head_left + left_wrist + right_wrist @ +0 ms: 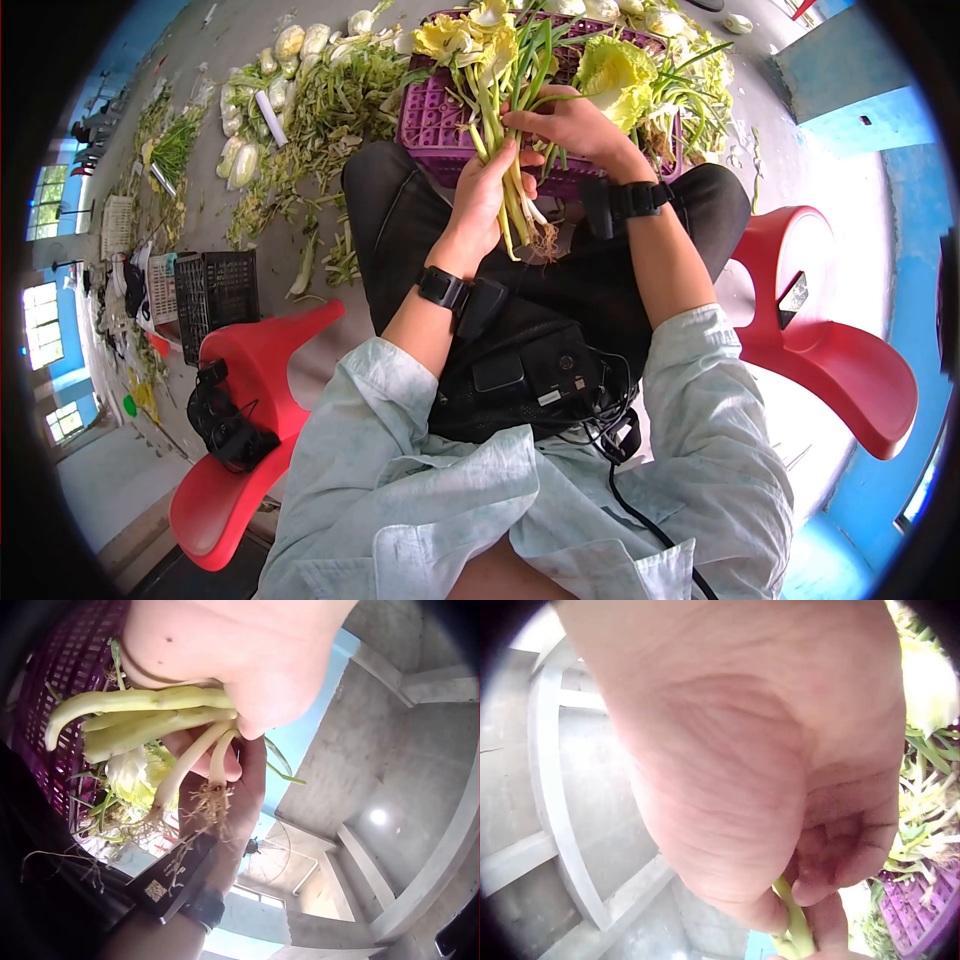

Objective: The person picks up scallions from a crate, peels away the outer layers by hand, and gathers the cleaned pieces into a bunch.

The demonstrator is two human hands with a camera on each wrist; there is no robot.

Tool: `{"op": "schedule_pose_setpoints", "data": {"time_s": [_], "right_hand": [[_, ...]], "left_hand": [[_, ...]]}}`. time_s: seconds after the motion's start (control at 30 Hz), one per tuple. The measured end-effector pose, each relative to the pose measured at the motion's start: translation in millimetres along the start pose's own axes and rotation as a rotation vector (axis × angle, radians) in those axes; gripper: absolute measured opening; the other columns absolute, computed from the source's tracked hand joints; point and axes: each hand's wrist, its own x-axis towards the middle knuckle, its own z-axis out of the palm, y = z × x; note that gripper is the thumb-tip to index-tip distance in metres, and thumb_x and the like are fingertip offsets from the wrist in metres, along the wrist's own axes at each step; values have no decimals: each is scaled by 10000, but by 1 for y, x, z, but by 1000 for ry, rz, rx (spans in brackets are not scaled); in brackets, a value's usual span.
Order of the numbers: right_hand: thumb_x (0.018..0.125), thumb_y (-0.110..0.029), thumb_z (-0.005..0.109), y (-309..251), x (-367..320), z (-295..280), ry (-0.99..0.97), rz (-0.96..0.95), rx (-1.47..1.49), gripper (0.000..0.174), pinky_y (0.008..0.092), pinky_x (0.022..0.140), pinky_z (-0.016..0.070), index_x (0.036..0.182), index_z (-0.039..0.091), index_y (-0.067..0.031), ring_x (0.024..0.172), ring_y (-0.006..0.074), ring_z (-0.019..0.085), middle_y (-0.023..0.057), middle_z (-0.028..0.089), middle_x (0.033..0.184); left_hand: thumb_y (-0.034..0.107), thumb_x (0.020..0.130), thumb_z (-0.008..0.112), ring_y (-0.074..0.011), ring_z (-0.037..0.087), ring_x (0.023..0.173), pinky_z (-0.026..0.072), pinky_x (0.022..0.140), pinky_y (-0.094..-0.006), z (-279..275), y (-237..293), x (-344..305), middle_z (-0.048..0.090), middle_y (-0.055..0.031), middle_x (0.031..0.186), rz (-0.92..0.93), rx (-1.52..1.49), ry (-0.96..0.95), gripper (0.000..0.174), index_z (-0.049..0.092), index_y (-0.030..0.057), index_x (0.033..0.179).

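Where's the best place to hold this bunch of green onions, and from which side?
I'd wrap the left hand around the bunch at its pale stalks, coming from the person's left. They run narrow and roughly parallel there, while leaves spread above and stringy roots dangle below.

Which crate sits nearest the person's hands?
The purple crate, piled with leafy greens, just beyond the left hand and right hand; the black crate and white crates stand farther off, to the person's left.
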Motion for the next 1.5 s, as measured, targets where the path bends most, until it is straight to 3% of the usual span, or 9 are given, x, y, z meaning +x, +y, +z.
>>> {"op": "schedule_pose_setpoints", "data": {"time_s": [0.1,0.2,0.33,0.6,1.03,1.33,1.5], "right_hand": [[928,-259,751,-2,-1,2,22,59,9,327,309,815,526,1153,732,-22,917,134,674,87,744,1045],[931,-251,748,8,4,6,18,-45,106,345,306,815,525,1185,715,-19,919,129,669,74,739,1063],[934,-237,743,7,5,5,20,-44,125,365,292,813,518,1217,693,-12,904,114,649,44,726,1030],[941,-207,732,3,5,0,70,-100,108,244,271,788,495,1095,682,-24,894,85,610,1,681,947],[926,-209,753,0,2,1,104,-76,174,221,268,798,478,1039,671,-38,887,83,594,-8,663,924],[911,-189,772,3,4,2,142,-126,109,256,283,787,492,1064,670,-12,867,90,596,-3,665,923],[926,-189,754,1,4,5,177,-139,203,252,272,743,488,1099,681,-20,830,79,589,-11,675,926]], "left_hand": [[288,1050,594,-118,581,674,501,638,-283,0,-2,0,651,-36,920,-19,-10,17,259,600,93,1222],[276,1048,599,-99,534,645,462,617,-273,-1,-3,0,601,-10,856,-35,-11,-4,229,600,95,1188],[275,1043,607,-87,499,628,427,598,-263,-6,-4,3,567,6,812,-69,-25,-67,231,600,91,1182],[282,1039,614,-110,588,680,503,641,-281,2,-1,0,621,-11,843,-51,34,-44,239,610,77,1162],[246,996,688,-118,649,721,547,637,-275,4,-1,-2,657,-17,864,-11,187,-46,189,642,69,1042],[231,1031,629,-150,685,797,568,693,-299,4,-3,0,673,-44,937,-23,265,-42,199,611,46,1102],[202,1047,592,-121,611,756,540,688,-304,3,-4,0,622,-33,941,15,203,-31,166,583,64,1140]]}}
